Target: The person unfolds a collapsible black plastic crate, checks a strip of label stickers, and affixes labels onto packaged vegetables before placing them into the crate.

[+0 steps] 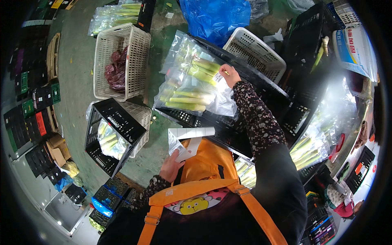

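Clear plastic bags of pale green stalk vegetables (190, 100) lie on a black plastic crate (229, 124) in front of me. My right hand (229, 75) rests with curled fingers on the upper bag, at a white printed label (217, 77); whether it grips anything is unclear. Low and to the left, my left hand (172, 167) holds a strip of white labels (191, 132) by its hanging, folded end. The strip lies across the top of my orange apron (208, 159), and part of it curls down over the cloth.
White basket with dark red plastic (99, 61) stands left, above a tilted black crate (119, 116) holding a bag. Beyond are a white basket (257, 50) and blue plastic sheet (214, 18). More bagged stalks (309, 150) lie right.
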The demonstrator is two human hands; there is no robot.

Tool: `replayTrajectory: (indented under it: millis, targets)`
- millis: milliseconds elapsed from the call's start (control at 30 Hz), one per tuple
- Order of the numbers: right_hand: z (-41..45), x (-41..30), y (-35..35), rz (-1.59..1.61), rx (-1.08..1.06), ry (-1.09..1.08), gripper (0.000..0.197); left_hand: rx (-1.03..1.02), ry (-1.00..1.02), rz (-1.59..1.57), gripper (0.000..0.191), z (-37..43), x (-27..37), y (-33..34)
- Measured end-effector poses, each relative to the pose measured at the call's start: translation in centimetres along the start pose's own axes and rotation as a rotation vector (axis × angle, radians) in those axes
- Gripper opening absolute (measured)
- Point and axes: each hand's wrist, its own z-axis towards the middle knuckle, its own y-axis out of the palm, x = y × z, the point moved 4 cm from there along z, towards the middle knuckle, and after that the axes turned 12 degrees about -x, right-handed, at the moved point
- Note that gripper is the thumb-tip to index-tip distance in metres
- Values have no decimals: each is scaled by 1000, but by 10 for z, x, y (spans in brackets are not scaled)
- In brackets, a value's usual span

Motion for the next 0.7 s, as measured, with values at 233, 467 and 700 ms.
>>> replayTrajectory:
  millis: [233,467,700]
  targets:
    - [39,51,26,241,-47,83,7,10,27,-104,44,8,12,-5]
    - [48,45,31,271,39,2,16,27,18,-144,44,14,15,-3]
    - [22,23,24,-344,467,95,27,193,111,323,39,16,-3,-35]
